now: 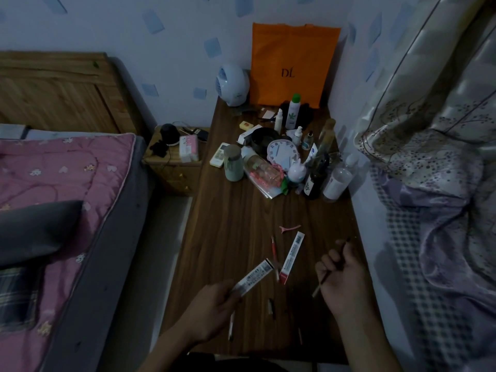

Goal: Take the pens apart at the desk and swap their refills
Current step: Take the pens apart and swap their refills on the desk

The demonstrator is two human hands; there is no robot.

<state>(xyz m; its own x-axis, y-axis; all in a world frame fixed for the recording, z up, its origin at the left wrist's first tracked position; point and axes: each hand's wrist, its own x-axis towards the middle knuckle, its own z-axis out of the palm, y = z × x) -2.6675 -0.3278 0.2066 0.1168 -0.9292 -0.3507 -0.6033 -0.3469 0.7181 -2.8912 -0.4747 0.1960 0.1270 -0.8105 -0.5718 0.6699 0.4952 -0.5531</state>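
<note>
My left hand (212, 304) grips a flat white refill packet (255, 275) with a barcode, held just above the wooden desk (233, 232). My right hand (341, 277) holds a thin dark refill (323, 280) that pokes out above and below the fist. On the desk between the hands lie a red pen part (273, 248), a second white and red refill packet (292, 253), a small dark pen piece (271, 306) and a slim pen barrel (231, 327) near the front edge. Another thin piece (300, 335) lies at the front right.
A pink hair clip (290, 228) lies beyond the pen parts. The far half of the desk is crowded with bottles (336, 181), a clock (281, 154), a jar (233, 166) and an orange bag (292, 65). A bed (53, 197) stands left, a curtain (434, 130) right.
</note>
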